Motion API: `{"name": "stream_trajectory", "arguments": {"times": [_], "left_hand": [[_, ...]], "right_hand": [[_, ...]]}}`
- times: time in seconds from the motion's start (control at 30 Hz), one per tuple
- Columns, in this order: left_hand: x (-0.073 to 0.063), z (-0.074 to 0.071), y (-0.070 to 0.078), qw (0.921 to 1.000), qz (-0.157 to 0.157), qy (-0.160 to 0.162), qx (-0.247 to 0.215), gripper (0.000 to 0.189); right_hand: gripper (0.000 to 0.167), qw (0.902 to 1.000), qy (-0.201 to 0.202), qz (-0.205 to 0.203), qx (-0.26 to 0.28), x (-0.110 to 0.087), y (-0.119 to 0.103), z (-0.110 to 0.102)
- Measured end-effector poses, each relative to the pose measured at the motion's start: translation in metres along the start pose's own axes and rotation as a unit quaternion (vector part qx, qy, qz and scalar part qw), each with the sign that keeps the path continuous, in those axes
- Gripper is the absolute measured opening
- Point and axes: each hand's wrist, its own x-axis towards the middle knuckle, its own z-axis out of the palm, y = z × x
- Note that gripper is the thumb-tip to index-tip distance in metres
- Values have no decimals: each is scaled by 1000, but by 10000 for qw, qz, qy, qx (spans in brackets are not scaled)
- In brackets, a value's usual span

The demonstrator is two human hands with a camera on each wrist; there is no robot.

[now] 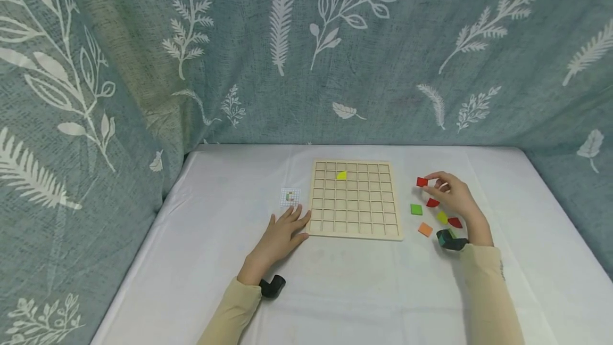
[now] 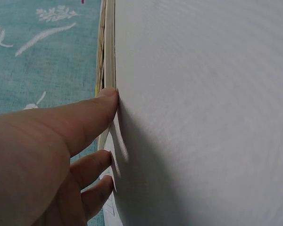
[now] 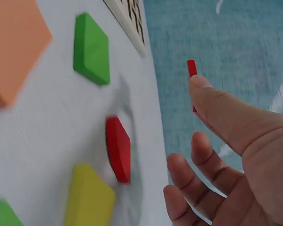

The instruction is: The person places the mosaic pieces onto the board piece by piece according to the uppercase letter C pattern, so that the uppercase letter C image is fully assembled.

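— Head view: a white-covered tabletop point(image 1: 335, 281) backed by leaf-print teal cloth point(image 1: 287, 41); the wooden grid board point(image 1: 354, 198) carries one yellow tile point(image 1: 341, 175).

— Hands?

— The left hand point(image 1: 282, 233) lies flat, fingers straight, touching the board's edge. The right hand point(image 1: 452, 196) pinches a red square tile point(image 1: 422, 181) above the loose tiles.

— The right wrist view shows the green tile point(image 3: 91, 48) and another red tile point(image 3: 118, 149) up close.
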Motion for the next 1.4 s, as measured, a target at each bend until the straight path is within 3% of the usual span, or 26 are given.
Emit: {"name": "stream_trajectory", "arguments": {"times": [0.67,0.9,1.4], "left_hand": [[-2,1,-1,10000,-30,51,-18,52],[-2,0,-1,10000,-5,56,10,52],[-1,0,0,10000,15,64,-1,51]], "right_hand": [[29,9948,212,-999,44,21,-32,52],[29,9922,360,-1197,-26,21,-41,56],[30,9888,145,-1467,252,36,-56,64]]}}
